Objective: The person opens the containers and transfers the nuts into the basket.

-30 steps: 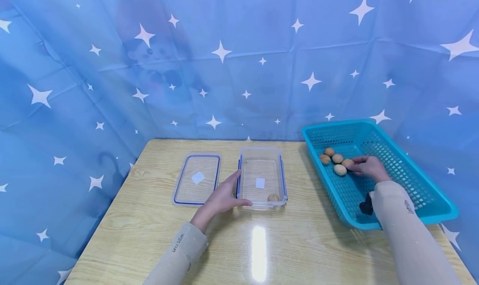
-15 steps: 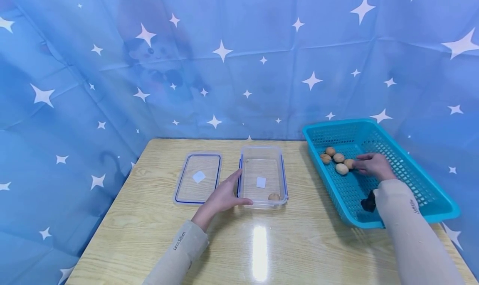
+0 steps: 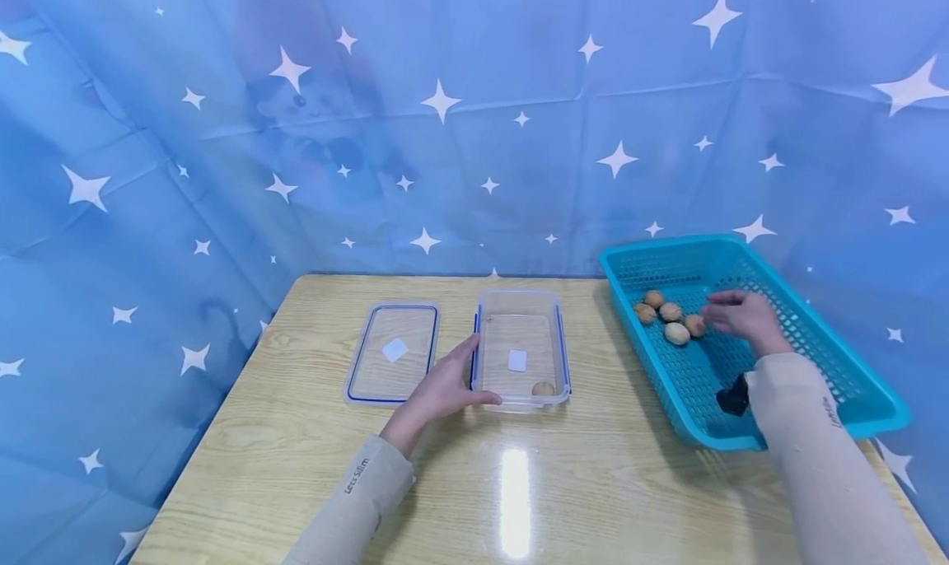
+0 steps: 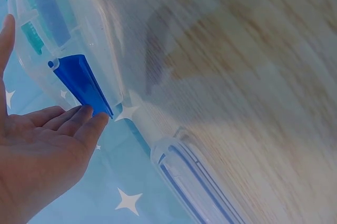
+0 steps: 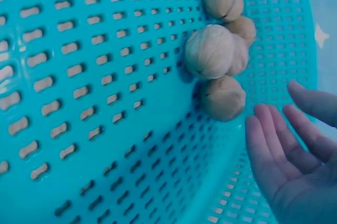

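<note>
Right fingers (image 5: 266,145): straight and loose, holding nothing, just right of the nearest walnut (image 5: 224,97), apart from it.
Right hand (image 3: 741,318): inside the turquoise basket (image 3: 838,359), hovering over its mesh floor, palm open.
Walnuts in basket (image 3: 670,318): five, bunched and touching at the far left of the floor; the pale one (image 5: 209,52) leans on its neighbours.
Left fingers (image 4: 79,121): straight, pressed flat against the blue clip (image 4: 81,84) on the left wall of the clear container (image 3: 521,297); thumb along its near rim.
Left hand (image 3: 437,392): open, resting on the wooden table (image 3: 296,466), steadying rather than gripping.
Walnut in container (image 3: 544,389): single, in the near right corner.
Lid (image 3: 391,351): flat on the table, just left of the container, apart from it.
Risk, scatter: likely if fingertips nudge the cluster instead of closing round one nut; round shells roll on the sloped mesh.
Risk, slip: possible with a shallow pinch on a hard, smooth shell.
Risk, container shift: probable if the flat left hand pushes sideways, with nothing hooked over the rim.
Risk, rim strike: possible on lifting out past the raised basket wall.
</note>
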